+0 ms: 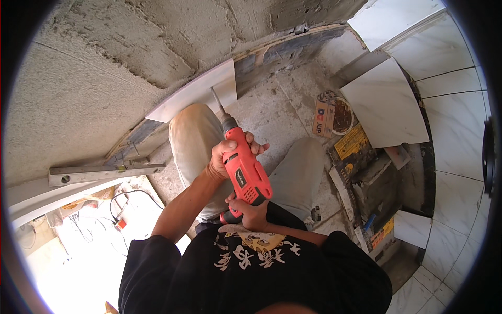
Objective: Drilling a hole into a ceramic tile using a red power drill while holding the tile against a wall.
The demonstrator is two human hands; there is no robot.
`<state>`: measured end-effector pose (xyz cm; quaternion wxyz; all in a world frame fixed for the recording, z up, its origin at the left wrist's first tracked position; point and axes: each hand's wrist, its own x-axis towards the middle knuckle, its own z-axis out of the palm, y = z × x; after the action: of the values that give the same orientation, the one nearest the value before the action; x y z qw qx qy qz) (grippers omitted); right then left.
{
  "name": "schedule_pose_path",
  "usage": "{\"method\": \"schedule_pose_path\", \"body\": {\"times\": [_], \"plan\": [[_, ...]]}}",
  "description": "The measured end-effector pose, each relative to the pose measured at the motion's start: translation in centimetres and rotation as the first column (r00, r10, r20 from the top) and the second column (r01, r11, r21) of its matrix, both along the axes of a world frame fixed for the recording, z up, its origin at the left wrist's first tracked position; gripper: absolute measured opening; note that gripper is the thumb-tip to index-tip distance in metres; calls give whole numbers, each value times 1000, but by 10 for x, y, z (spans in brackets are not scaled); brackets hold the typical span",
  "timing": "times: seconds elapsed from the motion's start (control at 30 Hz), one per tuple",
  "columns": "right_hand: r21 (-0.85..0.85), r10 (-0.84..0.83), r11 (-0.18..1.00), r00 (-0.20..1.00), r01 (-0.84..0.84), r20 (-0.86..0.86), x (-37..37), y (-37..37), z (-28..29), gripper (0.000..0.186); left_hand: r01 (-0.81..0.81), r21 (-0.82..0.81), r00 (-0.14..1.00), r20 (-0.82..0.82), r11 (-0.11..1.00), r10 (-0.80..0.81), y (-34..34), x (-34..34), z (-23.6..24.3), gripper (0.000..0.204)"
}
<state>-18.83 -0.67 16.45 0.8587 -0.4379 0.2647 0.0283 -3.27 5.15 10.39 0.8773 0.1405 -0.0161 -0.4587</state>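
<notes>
A red power drill (250, 175) lies diagonally across my lap, its long bit (218, 102) pointing away from me. My left hand (224, 155) is wrapped around the front of the body, just behind the black chuck (228, 122). Around the rear handle my right hand (252, 213) is closed; the trigger is hidden. The bit's tip overlaps a white tile (183, 102) set upright along the base of the rough wall. Whether the tip touches that tile I cannot tell. My knees are bent on both sides of the drill.
A spirit level (107, 174) rests on a ledge at left, above cables (112, 209). To the right are a cardboard box (322, 116), a round container (342, 116), yellow bags (351, 141), a large white tile (387, 107) and a trowel (398, 156). White tiles line the right wall (455, 136).
</notes>
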Motion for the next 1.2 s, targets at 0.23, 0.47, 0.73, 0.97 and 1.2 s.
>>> {"method": "schedule_pose_path", "body": {"times": [0.23, 0.47, 0.73, 0.97, 1.2], "plan": [[140, -84, 987, 996, 78, 32, -2, -2, -17, 17, 38, 159, 999, -3, 986, -38, 5, -2, -5, 41], [391, -84, 916, 996, 86, -22, -4, -13, -46, 31, 77, 424, 997, -35, 902, -69, 4, -2, -2, 41], [377, -82, 922, 996, 82, -15, -1, -15, -39, 34, 82, 453, 997, -27, 888, -78, 5, -2, 2, 43], [313, -48, 949, 998, 34, 38, -2, -17, -34, 31, 89, 360, 996, -36, 929, -81, 5, -3, -5, 44], [66, -75, 995, 997, 75, 1, 3, -4, 1, 14, -3, 64, 1000, 17, 998, 2, 0, -1, -1, 39]]}}
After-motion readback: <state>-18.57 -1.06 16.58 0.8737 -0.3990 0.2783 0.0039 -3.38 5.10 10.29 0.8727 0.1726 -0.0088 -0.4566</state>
